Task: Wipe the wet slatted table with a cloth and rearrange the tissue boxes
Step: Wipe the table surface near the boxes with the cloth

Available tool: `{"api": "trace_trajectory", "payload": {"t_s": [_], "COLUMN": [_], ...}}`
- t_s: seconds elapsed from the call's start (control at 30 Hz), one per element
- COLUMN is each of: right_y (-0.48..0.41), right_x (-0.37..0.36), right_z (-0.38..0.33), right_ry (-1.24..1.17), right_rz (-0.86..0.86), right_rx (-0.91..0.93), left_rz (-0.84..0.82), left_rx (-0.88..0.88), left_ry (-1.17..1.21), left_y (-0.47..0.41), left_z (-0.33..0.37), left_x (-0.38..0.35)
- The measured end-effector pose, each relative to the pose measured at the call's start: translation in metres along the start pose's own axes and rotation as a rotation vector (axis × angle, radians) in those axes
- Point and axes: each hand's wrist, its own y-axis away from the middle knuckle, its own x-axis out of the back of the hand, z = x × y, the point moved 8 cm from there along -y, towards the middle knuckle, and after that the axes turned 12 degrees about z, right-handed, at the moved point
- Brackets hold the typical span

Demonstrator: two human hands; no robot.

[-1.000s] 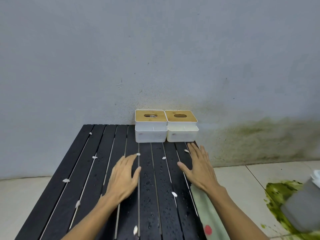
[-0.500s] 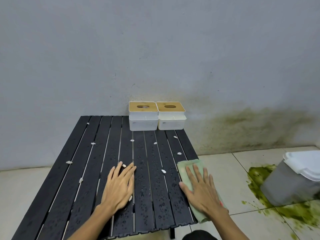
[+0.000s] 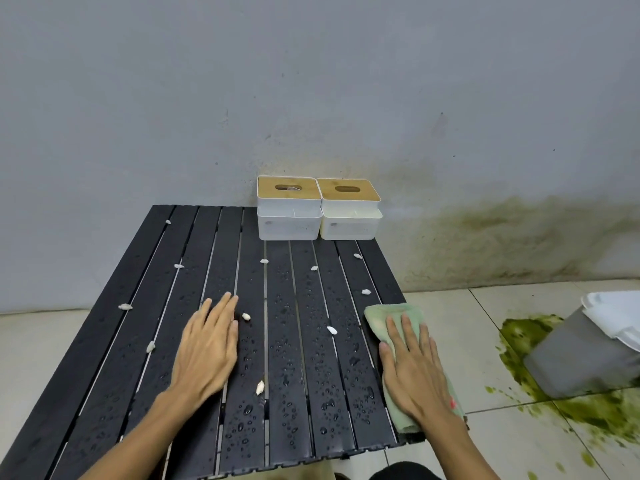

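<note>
Since a second ago the left hand [image 3: 207, 351] and right hand [image 3: 412, 372] have pulled back from the far end toward the near edge, and the cloth [image 3: 388, 315], which then hung off the side, is now up on the slats under the right palm. Behind everything stands a grey wall [image 3: 311, 81], mould-green low on the right. The black slatted worktop [image 3: 104, 341] runs from it toward the viewer. On the tiled floor [image 3: 450, 341] to the right, a grey bin [image 3: 581, 358] with a white lid stands in a green stain [image 3: 519, 334]. At the far right corner of the worktop the left box [image 3: 288, 216] and right box [image 3: 349, 216] sit side by side, touching, white with wooden slotted tops. The left hand lies flat mid-worktop, fingers straight and together, its grip holding nothing. The right hand presses flat on the pale green cloth at the right edge, fingers straight, grip not closed round it; the cloth overhangs that edge. White scraps [image 3: 331, 329] lie scattered over the slats, one just beside the left fingertips. Droplets [image 3: 325, 407] bead thickly on the nearer slats between the hands.
</note>
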Motion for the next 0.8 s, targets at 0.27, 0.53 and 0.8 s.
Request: {"api": "trace_trajectory", "payload": {"t_s": [0.27, 0.53, 0.8], "right_y": [-0.087, -0.103, -0.071], "right_x": [-0.015, -0.023, 0.009], "right_z": [-0.006, -0.052, -0.035], "right_ry": [-0.058, -0.158, -0.551], "right_rz": [0.004, -0.033, 0.203], "right_rx": [-0.130, 0.258, 0.076], "left_rz": [0.000, -0.009, -0.019], "left_rx": [-0.006, 0.001, 0.054], "left_ry": [-0.018, -0.037, 0.027], "left_y": [0.003, -0.004, -0.039], "left_z": [-0.005, -0.007, -0.012], "left_x": [-0.005, -0.009, -0.024]}}
